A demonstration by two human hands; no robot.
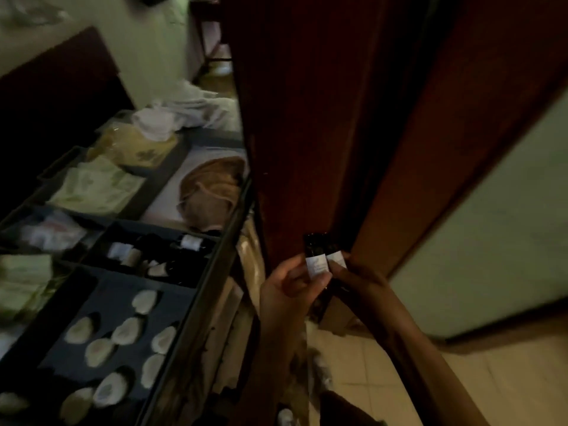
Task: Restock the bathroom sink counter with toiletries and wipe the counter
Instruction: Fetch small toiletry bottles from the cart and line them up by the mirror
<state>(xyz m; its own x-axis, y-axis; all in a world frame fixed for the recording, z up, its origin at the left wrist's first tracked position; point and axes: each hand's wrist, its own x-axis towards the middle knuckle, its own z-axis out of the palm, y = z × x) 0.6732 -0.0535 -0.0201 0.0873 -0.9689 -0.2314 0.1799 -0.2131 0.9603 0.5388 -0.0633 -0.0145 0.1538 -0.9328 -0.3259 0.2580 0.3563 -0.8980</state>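
- The left hand [290,287] is raised in front of the person. Its fingers are curled round a small dark bottle with a white label, the left bottle [316,265], and the thumb lies across the lower edge of that label.
- The right hand [361,281] comes in from the lower right on a bare forearm. It grips a second bottle of the same kind, the right bottle [336,258], low on its body. This hand is in shadow, so I cannot make out each finger.
- The two bottles stand upright, side by side and touching or nearly so. They are held in the air just in front of the bottom edge of a dark wooden door [307,118], with their black tops uppermost.
- To the left of the hands is a supply cart [215,241], its top split into dark compartments.
- The nearest compartment holds round wrapped soaps [124,330], lying apart from one another.
- The compartment behind that holds spare small bottles [190,242], dark with white labels, lying on their sides.
- Further back lie pale green packets [95,187] and a yellowish tissue pack [135,146]. A brown cloth bundle [212,186] sits in the compartment by the cart's right rim.
- White towels [190,103] are heaped at the far end of the cart.
- Pale floor tiles [384,379] show under the right forearm, and a light wall [491,241] rises to the right of the door.
- The whole scene is dim and a little blurred.
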